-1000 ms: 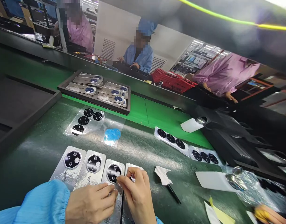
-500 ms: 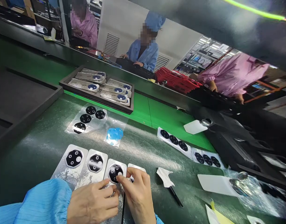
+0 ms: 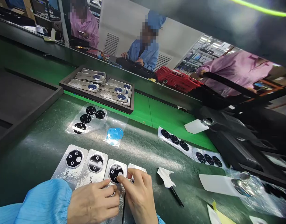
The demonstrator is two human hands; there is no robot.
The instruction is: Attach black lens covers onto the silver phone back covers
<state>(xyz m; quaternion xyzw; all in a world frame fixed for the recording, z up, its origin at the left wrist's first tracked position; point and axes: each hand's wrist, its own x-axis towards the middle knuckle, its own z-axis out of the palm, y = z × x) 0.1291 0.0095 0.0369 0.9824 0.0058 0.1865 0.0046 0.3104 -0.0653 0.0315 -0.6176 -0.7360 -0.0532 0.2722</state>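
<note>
Several silver phone back covers (image 3: 74, 161) lie side by side at the near edge of the dark green mat, each with a black octagonal camera plate (image 3: 74, 158). My left hand (image 3: 92, 203), in a blue sleeve, lies flat on the third cover (image 3: 115, 173), fingers pressed down just below its camera plate. My right hand (image 3: 138, 194) pinches at the edge of that same plate with thumb and forefinger, and covers most of the fourth cover (image 3: 136, 168). What the fingertips hold is too small to see.
A black tray (image 3: 96, 96) of finished covers sits on the green belt. Clear bags hold black plates (image 3: 86, 119) and blue discs (image 3: 113, 134). White strips of plates (image 3: 188, 149), a black-handled wiper (image 3: 168, 182), a white card (image 3: 215, 185) lie right. Other workers stand across the line.
Both hands stay on the third cover with only small finger shifts. The view has tilted slightly.
</note>
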